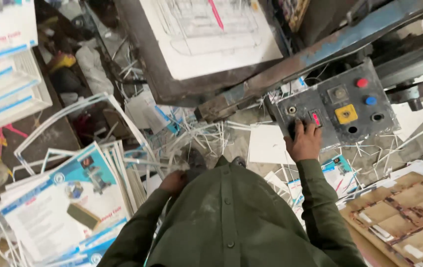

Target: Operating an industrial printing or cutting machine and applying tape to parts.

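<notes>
My right hand (304, 141) rests on the lower left of a grey metal control panel (337, 106), fingers up near a small red switch (316, 118). The panel also carries a red button (362, 82), a blue button (370, 100) and a yellow square button (346, 113). My left hand (173, 181) hangs at my waist, fingers curled among thin white paper strips (191, 143); whether it grips any I cannot tell. A white printed sheet (211, 34) lies on the machine's dark plate above.
A fanned stack of blue-and-white printed sheets (68, 202) lies at lower left, with more stacked at upper left (4, 84). A brown die board (409, 217) sits at lower right. White trimmings litter the floor. A blue-painted steel beam (350, 37) crosses above the panel.
</notes>
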